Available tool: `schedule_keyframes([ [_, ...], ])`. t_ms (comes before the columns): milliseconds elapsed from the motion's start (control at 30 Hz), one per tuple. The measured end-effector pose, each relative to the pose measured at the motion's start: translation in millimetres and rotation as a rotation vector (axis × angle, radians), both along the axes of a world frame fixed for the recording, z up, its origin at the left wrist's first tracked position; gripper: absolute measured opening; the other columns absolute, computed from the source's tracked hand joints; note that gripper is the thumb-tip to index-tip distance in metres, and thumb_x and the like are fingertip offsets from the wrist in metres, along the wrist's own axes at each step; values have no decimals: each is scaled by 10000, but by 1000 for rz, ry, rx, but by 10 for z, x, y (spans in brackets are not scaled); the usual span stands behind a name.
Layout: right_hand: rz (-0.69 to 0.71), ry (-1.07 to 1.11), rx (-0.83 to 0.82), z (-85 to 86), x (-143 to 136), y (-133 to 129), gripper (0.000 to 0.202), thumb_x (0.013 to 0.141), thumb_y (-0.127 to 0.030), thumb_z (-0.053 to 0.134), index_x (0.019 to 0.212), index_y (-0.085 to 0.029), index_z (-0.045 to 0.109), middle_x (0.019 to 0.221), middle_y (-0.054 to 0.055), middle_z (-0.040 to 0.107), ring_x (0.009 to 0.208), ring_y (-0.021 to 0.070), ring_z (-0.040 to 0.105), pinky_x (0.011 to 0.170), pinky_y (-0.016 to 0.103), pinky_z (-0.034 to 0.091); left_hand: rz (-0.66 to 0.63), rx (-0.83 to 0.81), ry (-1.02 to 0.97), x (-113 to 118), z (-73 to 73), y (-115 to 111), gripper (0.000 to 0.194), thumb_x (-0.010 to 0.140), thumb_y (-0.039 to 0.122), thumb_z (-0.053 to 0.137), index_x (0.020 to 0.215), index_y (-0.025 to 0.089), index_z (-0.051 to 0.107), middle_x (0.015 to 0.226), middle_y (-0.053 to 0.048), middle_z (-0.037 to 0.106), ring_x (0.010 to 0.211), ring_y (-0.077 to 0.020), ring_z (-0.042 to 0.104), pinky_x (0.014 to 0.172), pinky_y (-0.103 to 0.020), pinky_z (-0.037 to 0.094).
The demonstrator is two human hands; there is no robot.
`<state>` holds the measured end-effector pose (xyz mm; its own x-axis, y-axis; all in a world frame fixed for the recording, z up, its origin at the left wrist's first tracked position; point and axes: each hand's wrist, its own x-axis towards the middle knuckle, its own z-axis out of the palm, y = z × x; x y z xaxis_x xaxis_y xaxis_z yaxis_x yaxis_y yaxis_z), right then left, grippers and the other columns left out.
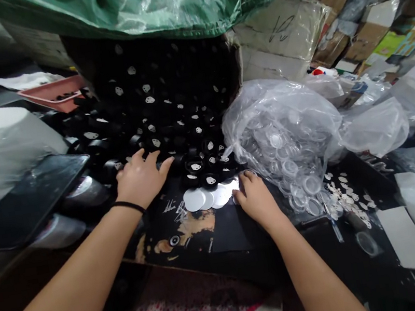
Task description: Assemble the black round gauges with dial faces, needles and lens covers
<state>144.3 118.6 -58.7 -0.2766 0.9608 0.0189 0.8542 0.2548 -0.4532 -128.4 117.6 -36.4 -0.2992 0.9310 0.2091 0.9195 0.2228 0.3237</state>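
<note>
My left hand (142, 176), fingers spread, reaches over the near edge of a heap of black plastic parts (193, 167) that carry small white tags. Nothing shows in its grasp. On the black table, a row of overlapping shiny round discs (194, 200) lies in front of the heap. My right hand (255, 195) rests at the right end of that row, thumb apart from its bent fingers, touching or right beside the last disc. What lies under its fingertips is hidden. Close by on the right, a clear plastic bag (282, 107) spills transparent round caps (290, 167).
The heap spills from a box under a green plastic sheet (153, 9). Small white pieces (350, 198) lie scattered on the right. A dark flat panel (29, 199) and a white roll (10, 129) stand left, a pink tray (56, 93) behind. A small ring (174, 240) lies near the front edge.
</note>
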Motion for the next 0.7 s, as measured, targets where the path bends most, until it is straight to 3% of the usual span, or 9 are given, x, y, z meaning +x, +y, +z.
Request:
schedule_keyframes([
  [133, 93, 34, 12, 10, -13, -24, 438, 940, -239, 552, 1338, -65, 604, 1424, 224, 563, 1366, 323, 490, 1177, 458, 350, 18, 21, 22, 67, -90, -51, 628, 1000, 524, 422, 1396, 61, 571, 1515, -319, 435, 1289, -512, 510, 989, -682, 413],
  [267, 179, 110, 23, 6, 33, 14, 316, 945, -208, 529, 1201, -138, 700, 1235, 145, 693, 1225, 269, 601, 1098, 405, 446, 30, 44, 35, 76, -175, -68, 550, 974, 498, 468, 1320, 110, 647, 1435, -277, 555, 1266, -485, 557, 995, -656, 444],
  [400, 128, 186, 84, -61, 104, 46, 348, 960, -206, 469, 1212, -122, 694, 1285, 177, 661, 1260, 291, 580, 1114, 461, 433, -27, 128, 16, 95, -161, -149, 542, 1005, 418, 392, 1337, 52, 614, 1435, -278, 567, 1314, -414, 551, 1041, -569, 461],
  [467, 117, 213, 92, -95, 122, 40, 352, 938, -212, 508, 1224, -123, 691, 1327, 185, 644, 1287, 304, 569, 1123, 477, 429, -102, 189, 8, 190, -146, -223, 535, 1011, 375, 379, 1339, 14, 598, 1438, -271, 570, 1339, -365, 537, 1106, -515, 422],
  [567, 143, 257, 80, -85, 141, -14, 337, 919, -231, 553, 1213, -168, 705, 1330, 148, 661, 1290, 284, 580, 1123, 459, 441, -303, 233, 11, 438, -178, -301, 469, 996, 375, 458, 1330, 93, 627, 1443, -174, 604, 1360, -285, 523, 1190, -436, 336],
  [633, 139, 290, 89, -23, 178, -82, 346, 946, -264, 524, 1236, -180, 693, 1348, 136, 654, 1310, 270, 563, 1133, 457, 430, -419, 232, 15, 604, -230, -285, 446, 956, 381, 562, 1327, 146, 642, 1457, -134, 603, 1397, -288, 482, 1236, -459, 244],
  [700, 121, 317, 98, 66, 239, -178, 358, 963, -287, 497, 1245, -174, 685, 1320, 140, 668, 1286, 274, 573, 1121, 470, 435, -477, 233, 10, 707, -276, -215, 457, 909, 356, 644, 1312, 140, 655, 1456, -158, 599, 1426, -336, 438, 1253, -526, 147],
])
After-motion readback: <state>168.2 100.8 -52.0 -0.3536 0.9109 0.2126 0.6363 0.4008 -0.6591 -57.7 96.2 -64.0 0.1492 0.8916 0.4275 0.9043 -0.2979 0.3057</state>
